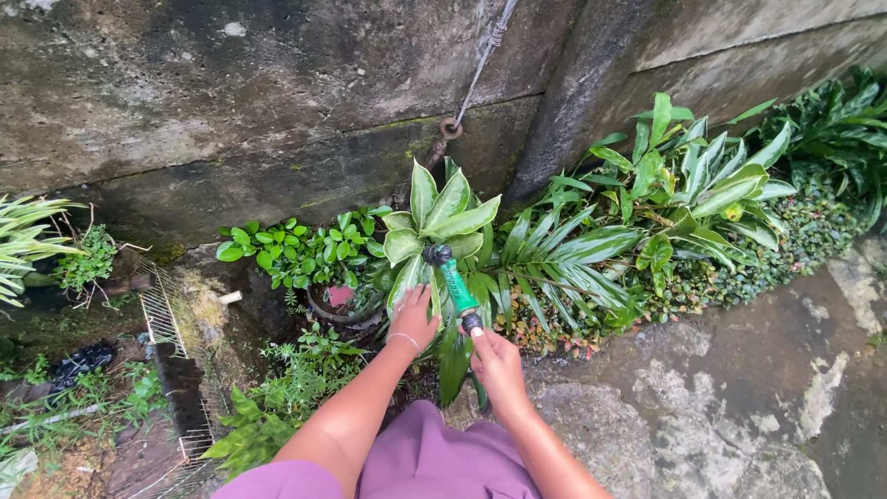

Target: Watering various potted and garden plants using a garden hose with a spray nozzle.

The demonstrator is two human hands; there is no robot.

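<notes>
Evidently, the green hose nozzle point(455, 282) is clenched at its rear by the right hand point(497, 362). The left hand point(412, 317), fingers loose, is rested beside its barrel. It is judged light, rigid, slippery when wet; the rear handle is best gripped.

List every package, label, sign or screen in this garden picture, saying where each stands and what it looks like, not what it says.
None can be seen: no package, label, sign or screen.
The right hand holds a green hose nozzle over broad-leaved plants by a stained concrete wall; the left hand is beside the nozzle.
</notes>
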